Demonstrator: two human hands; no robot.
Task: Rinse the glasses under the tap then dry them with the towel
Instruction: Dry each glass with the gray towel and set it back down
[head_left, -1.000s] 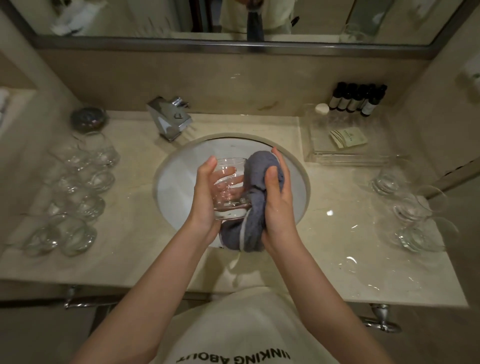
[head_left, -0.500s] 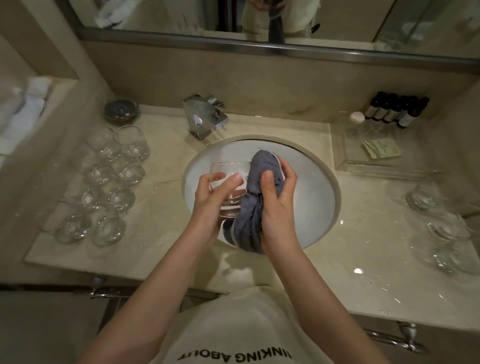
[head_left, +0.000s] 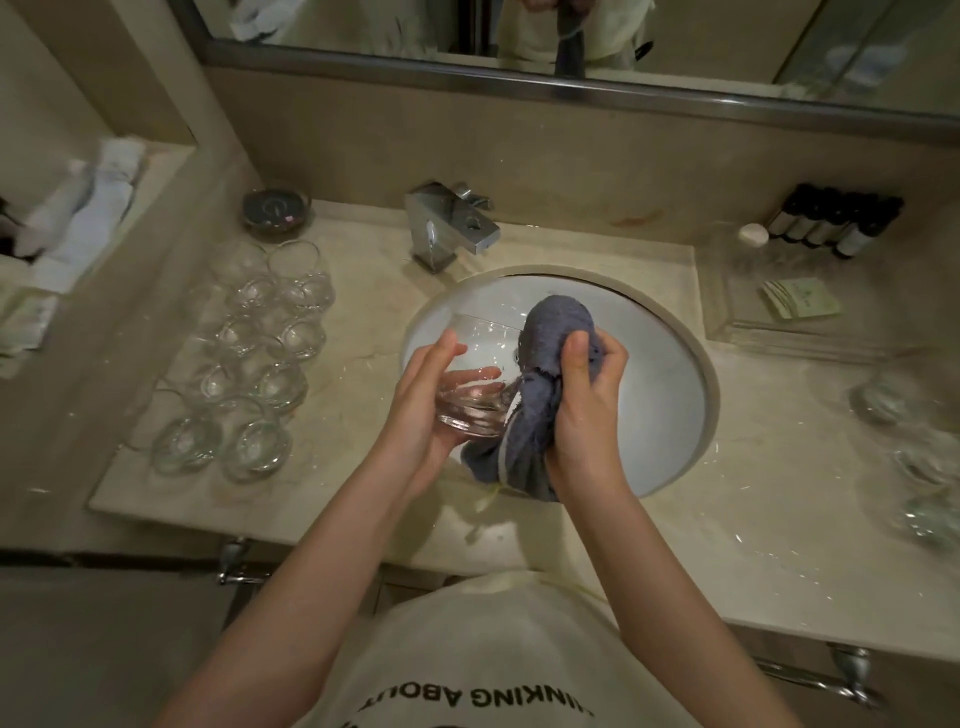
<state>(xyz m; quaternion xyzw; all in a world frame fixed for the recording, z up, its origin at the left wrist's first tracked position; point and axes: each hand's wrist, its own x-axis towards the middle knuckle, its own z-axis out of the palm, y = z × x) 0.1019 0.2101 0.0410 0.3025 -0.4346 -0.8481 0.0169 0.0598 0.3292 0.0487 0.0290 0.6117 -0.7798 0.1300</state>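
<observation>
Holding a clear round glass (head_left: 475, 384) tilted on its side over the white oval basin (head_left: 670, 374), the left hand (head_left: 421, 415) curls around its thick base, fingers wrapped on the far side and visible through the wall. The right hand (head_left: 582, 405) grips a bunched grey-blue towel (head_left: 540, 395), soft and looped in texture, with its thumb pressed on top; the towel is pushed against the open mouth of the glass, and its loose end hangs down to the basin's near rim. A pale stripe runs along the towel's edge.

On the beige marble worktop (head_left: 363, 499) to the left stands a cluster of short stemless glasses (head_left: 254, 358), two abreast, upright and shiny. More glasses (head_left: 914, 457) sit at the right, blurred. A squared chrome tap (head_left: 449, 228) stands behind the basin, angled toward it. A small dark round dish (head_left: 275, 210) lies at the back left corner. At the back right a clear tray (head_left: 779, 317) holds a pale green sachet, with a row of dark bottles (head_left: 836, 221) behind it. Rolled white cloths (head_left: 88, 208) lie on a ledge at far left
</observation>
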